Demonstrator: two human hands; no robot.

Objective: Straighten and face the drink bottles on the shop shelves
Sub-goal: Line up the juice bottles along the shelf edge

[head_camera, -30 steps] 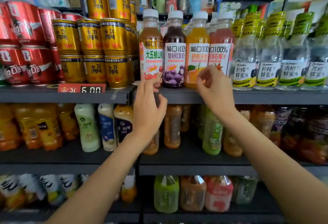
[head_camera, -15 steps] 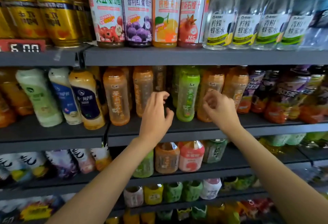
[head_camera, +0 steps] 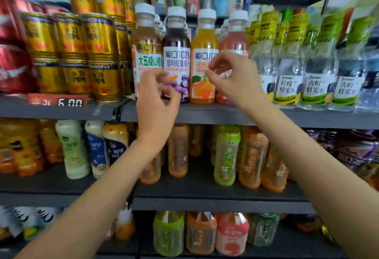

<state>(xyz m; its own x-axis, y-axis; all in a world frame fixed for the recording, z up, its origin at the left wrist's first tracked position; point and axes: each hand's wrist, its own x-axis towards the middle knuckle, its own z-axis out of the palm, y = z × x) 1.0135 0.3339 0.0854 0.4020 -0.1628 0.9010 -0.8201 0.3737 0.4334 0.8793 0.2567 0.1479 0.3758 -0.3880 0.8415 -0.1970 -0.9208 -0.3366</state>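
- Head view: four juice bottles with white caps stand upright in a row at the front of the upper shelf [head_camera: 205, 115], labels facing out: a pale amber bottle [head_camera: 146, 53], a dark grape bottle [head_camera: 176, 57], an orange bottle [head_camera: 202, 70] and a pink bottle [head_camera: 235, 39].
- The left hand [head_camera: 156, 105] is raised in front of the lower part of the amber and grape bottles, its fingers [head_camera: 164, 92] loosely curled; whether they touch a bottle cannot be told because of blur.
- The right hand [head_camera: 235, 80] is up in front of the orange and pink bottles, its fingers [head_camera: 217, 61] curled with the tips close together; whether they pinch anything cannot be told.
- Just right of the juices stand clear water bottles [head_camera: 287, 86] with green and white labels.
- To the left are stacked gold cans [head_camera: 71, 53], then red cans [head_camera: 12, 63], with a red price tag [head_camera: 58, 100] on the shelf edge below.
- The middle shelf [head_camera: 205, 201] carries tea bottles [head_camera: 225, 156] in green and orange.
- The bottom shelf holds squat bottles [head_camera: 201, 232].
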